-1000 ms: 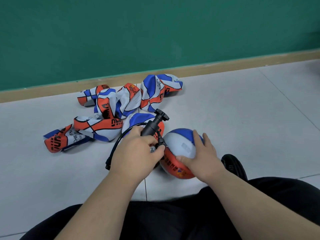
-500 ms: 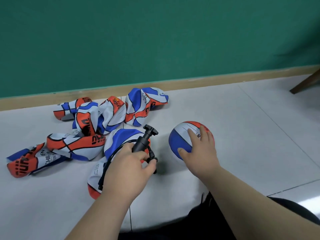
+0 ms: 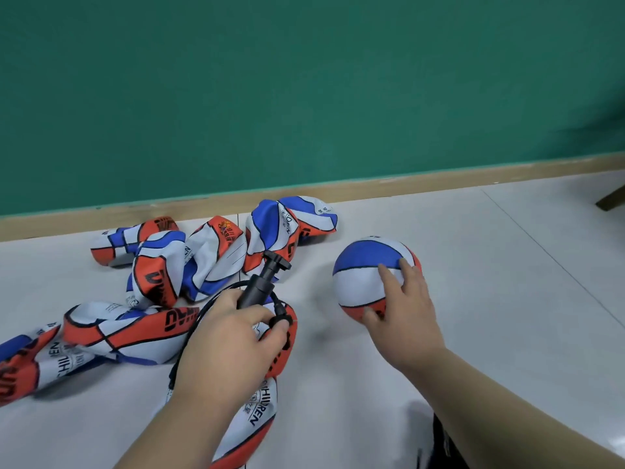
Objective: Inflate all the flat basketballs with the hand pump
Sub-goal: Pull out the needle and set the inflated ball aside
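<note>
A round, inflated red, white and blue basketball [image 3: 365, 275] sits on the floor at centre right. My right hand [image 3: 404, 313] rests on its near right side with fingers spread and fairly straight. My left hand [image 3: 230, 343] grips the body of a black hand pump [image 3: 262, 282], whose T-handle points up and away. The pump's black hose [image 3: 189, 333] loops round the left of that hand. Several flat basketballs [image 3: 176, 265] lie crumpled in a pile to the left, and one flat ball [image 3: 257, 414] lies under my left forearm.
The pale tiled floor [image 3: 490, 282] stretches to the right of the ball. A wooden skirting board [image 3: 439, 184] runs below the green wall. A dark furniture leg [image 3: 612, 199] shows at the right edge. My dark trousers [image 3: 443, 445] are at the bottom.
The inflated ball has moved away from the pump, to the right and farther from me, with my right hand following on it. My left hand still holds the pump over the flat balls.
</note>
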